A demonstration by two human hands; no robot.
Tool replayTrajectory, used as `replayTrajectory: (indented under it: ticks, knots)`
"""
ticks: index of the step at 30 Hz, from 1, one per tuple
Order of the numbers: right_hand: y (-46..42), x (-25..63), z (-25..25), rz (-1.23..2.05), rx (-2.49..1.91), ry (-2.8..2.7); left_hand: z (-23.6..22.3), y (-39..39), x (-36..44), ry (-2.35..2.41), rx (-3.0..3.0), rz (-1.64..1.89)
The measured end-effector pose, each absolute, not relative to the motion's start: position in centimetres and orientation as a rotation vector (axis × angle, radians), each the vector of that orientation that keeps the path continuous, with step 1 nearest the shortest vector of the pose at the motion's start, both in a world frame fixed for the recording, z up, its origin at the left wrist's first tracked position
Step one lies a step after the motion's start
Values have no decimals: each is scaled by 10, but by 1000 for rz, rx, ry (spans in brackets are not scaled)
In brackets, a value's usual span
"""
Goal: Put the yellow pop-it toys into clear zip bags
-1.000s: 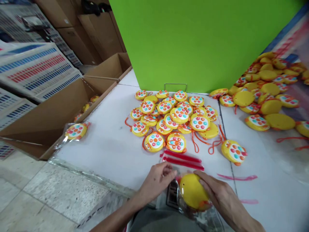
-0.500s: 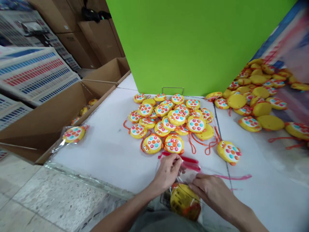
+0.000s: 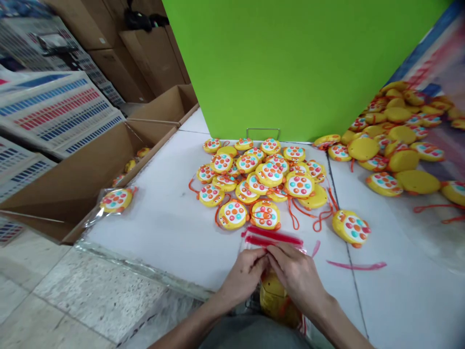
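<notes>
My left hand (image 3: 244, 274) and my right hand (image 3: 298, 272) meet at the table's near edge, fingertips pinched together on the top of a clear plastic bag (image 3: 273, 293). Inside that bag is a yellow toy (image 3: 278, 306), its plain back facing me and partly covered by my right hand. Just beyond my fingers lie flat bags with pink zip strips (image 3: 273, 235). A heap of yellow animal-shaped toys (image 3: 269, 174) with coloured dots and orange cords spreads past them. One loose toy (image 3: 351, 228) sits to the right of my right hand.
Open cardboard box (image 3: 76, 179) at left holds several toys. A bagged toy (image 3: 116, 199) rests on the table beside it. A green panel (image 3: 290, 72) stands behind the heap; a larger toy pile (image 3: 399, 135) is at right. Pink strips (image 3: 358, 266) lie on the white table (image 3: 163, 232).
My right hand has moved up and left to meet my left hand at the bag's top. My left hand has shifted slightly nearer to me. The view has moved a little.
</notes>
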State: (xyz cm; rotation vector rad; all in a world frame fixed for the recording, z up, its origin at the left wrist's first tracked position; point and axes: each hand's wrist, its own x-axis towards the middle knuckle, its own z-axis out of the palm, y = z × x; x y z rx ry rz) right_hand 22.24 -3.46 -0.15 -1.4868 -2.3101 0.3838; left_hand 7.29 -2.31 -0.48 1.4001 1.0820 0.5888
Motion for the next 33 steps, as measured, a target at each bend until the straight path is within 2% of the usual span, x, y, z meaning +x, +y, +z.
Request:
replayTrajectory:
  ticks: [7,9,12,15,18,20,24,27,33]
  knots:
    - [-35,243,-8,457,-1663,-2085,-1,-24,77,1146,1714,459]
    - [-42,283,-19,437,-1857,-1914,-2,-23,73,1116,1640,484]
    - [-65,371,-37,254,-2370,-1684,-6,-21,67,1101,1507,535]
    - [-92,439,-42,265,-2656,-1688,-14,-19,63,1125,1450,565]
    - [-103,438,-31,181,-2484,-1698,-21,-19,64,1121,1307,568]
    - [-94,406,-23,299,-2283,-1625,-22,-20,65,1105,1202,568]
    - [-59,334,-19,1093,-1890,-1586,-22,-22,67,1101,1125,577]
    - [-42,309,-29,1435,-1643,-1522,-23,-23,67,1094,1136,588]
    - [-46,313,-44,1442,-1536,-1496,-31,-22,61,1071,1047,619]
